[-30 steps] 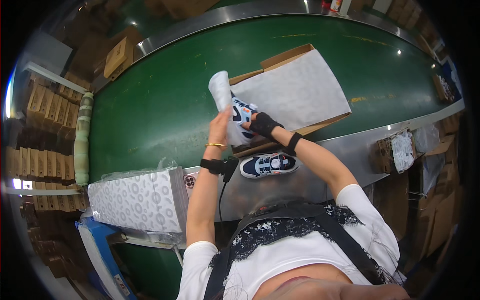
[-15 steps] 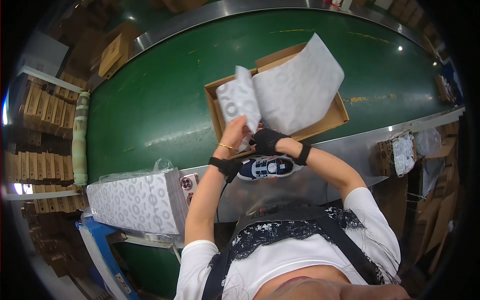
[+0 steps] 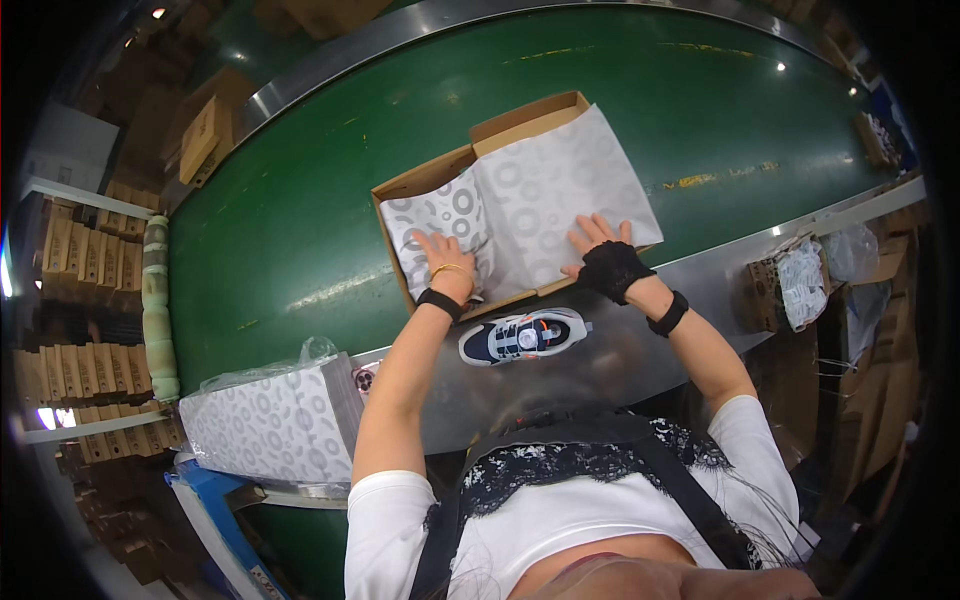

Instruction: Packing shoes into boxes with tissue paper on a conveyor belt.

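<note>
An open brown cardboard box point(image 3: 408, 185) sits on the green belt in front of me, lined with white tissue paper point(image 3: 560, 185) printed in grey rings. My left hand point(image 3: 447, 266) lies with spread fingers on the paper in the box's left part. On the right half, my right hand point(image 3: 608, 262), in a black fingerless glove, rests fingers apart on the paper over that side. Between my wrists, on the metal ledge, stands a single navy, white and grey sneaker point(image 3: 525, 337). What lies under the paper is hidden.
A stack of the printed tissue paper point(image 3: 270, 420) in clear plastic lies at the left, with a pink phone point(image 3: 366, 379) beside it. Shelves of flat cardboard boxes point(image 3: 95, 370) stand further left. A carton with white packets point(image 3: 803, 285) is at the right.
Both hands have let go of the paper edge and moved apart, pressing the sheet flat on either side. In the picture, the box sits further left.
</note>
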### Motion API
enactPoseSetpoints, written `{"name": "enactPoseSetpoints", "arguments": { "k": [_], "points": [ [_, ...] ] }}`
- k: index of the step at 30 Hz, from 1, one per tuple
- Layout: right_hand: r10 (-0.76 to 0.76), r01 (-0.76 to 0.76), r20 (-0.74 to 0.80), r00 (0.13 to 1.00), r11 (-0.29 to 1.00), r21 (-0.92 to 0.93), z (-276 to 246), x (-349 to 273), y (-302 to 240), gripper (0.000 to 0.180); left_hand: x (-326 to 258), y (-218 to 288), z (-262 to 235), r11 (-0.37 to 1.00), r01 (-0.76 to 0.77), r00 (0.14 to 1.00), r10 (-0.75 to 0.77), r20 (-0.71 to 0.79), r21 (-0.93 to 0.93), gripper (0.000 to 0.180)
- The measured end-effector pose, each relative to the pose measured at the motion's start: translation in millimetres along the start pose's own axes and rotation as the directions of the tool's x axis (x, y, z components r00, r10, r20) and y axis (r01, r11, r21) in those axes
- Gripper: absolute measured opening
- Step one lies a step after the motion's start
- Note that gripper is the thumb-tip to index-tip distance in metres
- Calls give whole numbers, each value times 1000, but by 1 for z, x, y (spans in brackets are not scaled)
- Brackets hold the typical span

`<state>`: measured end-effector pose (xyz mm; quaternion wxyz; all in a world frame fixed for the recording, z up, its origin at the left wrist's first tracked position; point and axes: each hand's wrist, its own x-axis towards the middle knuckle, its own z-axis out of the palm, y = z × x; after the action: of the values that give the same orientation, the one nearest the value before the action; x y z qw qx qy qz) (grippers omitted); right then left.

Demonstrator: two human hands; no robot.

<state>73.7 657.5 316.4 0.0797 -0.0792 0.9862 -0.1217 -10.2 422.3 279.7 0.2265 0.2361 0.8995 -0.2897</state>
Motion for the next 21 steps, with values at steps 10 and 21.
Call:
{"name": "enactPoseSetpoints", "arguments": {
  "k": [10, 21],
  "points": [
    [-319, 516, -629, 709, 843, 154, -7, -64, -32, 17, -122, 8, 48, 440, -482, 850, 24, -527, -758, 66],
    [-145, 83, -14, 989, 480, 874, -7, -77, -29, 71, -156, 51, 60, -274, -212, 965, -209, -157, -938, 73]
  ]
}}
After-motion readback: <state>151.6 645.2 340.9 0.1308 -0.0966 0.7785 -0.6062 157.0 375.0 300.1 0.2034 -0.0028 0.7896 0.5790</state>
